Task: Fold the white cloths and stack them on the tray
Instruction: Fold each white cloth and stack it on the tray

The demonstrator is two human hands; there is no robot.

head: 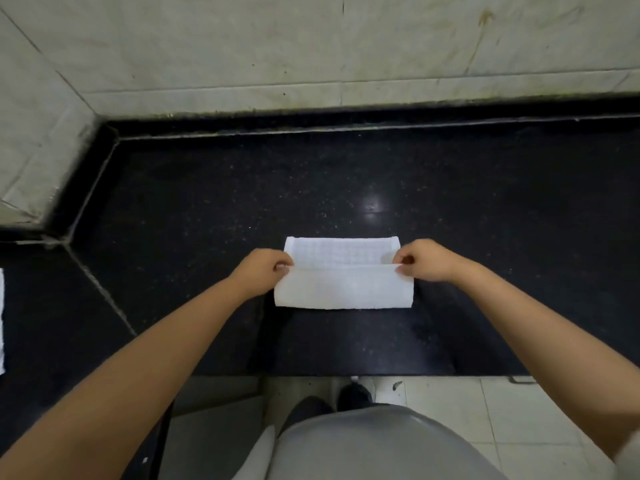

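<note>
The white cloth (341,278) is laid flat mid-bench, nearer the front edge, with its near half folded over. Its folded flap's left corner is pinched in the left hand (260,271), the right corner in the right hand (425,259), each grip clamped on fabric. Another bit of white cloth (1,320) is seen at the bench's far left edge.

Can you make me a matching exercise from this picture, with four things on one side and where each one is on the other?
Things:
1. left hand
2. right hand
3. white cloth
4. countertop

Places or states:
A. black and speckled, under the cloth
B. pinching the cloth's right corner
C. lying partly folded between the hands
D. pinching the cloth's left corner

Pairs: 1-D, 2-B, 3-C, 4-A
</note>
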